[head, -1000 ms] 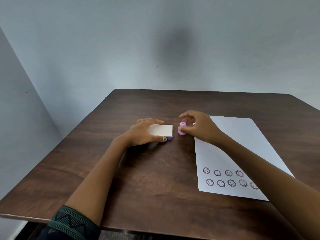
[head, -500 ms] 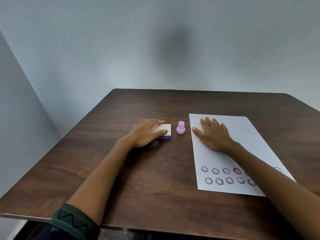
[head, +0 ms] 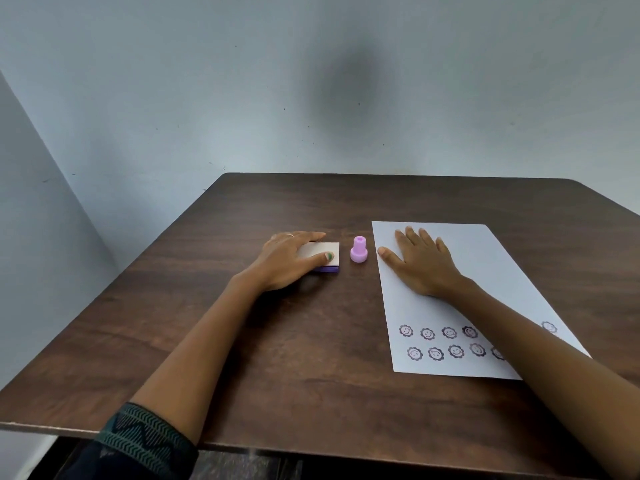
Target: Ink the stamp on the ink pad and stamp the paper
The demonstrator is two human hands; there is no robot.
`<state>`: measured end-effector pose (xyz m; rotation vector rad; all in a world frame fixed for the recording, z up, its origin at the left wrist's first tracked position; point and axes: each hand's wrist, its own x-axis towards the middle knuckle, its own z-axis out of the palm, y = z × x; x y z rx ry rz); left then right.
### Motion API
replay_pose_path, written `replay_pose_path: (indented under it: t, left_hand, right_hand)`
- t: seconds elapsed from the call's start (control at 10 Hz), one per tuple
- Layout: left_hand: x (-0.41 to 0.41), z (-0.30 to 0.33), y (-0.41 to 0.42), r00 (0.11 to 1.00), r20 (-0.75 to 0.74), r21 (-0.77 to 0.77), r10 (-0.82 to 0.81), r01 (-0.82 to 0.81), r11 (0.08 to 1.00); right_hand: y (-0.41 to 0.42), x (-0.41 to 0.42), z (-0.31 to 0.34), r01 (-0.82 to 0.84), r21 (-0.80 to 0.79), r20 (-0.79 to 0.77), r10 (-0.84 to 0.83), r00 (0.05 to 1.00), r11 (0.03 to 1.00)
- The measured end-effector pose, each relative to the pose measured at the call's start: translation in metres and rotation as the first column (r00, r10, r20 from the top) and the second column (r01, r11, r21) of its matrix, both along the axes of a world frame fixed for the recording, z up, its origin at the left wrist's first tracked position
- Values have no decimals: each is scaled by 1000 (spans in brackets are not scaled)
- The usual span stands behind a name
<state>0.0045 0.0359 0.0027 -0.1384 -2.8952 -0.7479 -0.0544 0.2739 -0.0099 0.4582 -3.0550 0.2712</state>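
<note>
Dark wooden table (head: pixel 311 341) against pale blue-grey corner walls (head: pixel 207 81)

Dark wood-grain table (head: pixel 311 341), matt white paper (head: pixel 485 258), smooth plastic stamp (head: pixel 358 250)

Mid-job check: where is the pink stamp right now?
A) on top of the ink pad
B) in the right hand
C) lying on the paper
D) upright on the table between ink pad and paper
D: the stamp stands untouched on the table, between the ink pad and the paper.
</note>
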Motion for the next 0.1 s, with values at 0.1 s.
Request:
replay_pose_path:
  t: [0.1]
  left_hand:
    - [1,5,6,994,-102,-26,33,-35,999]
  right_hand:
    - [-2,-1,8,-4,-68,-85,-2,996,998]
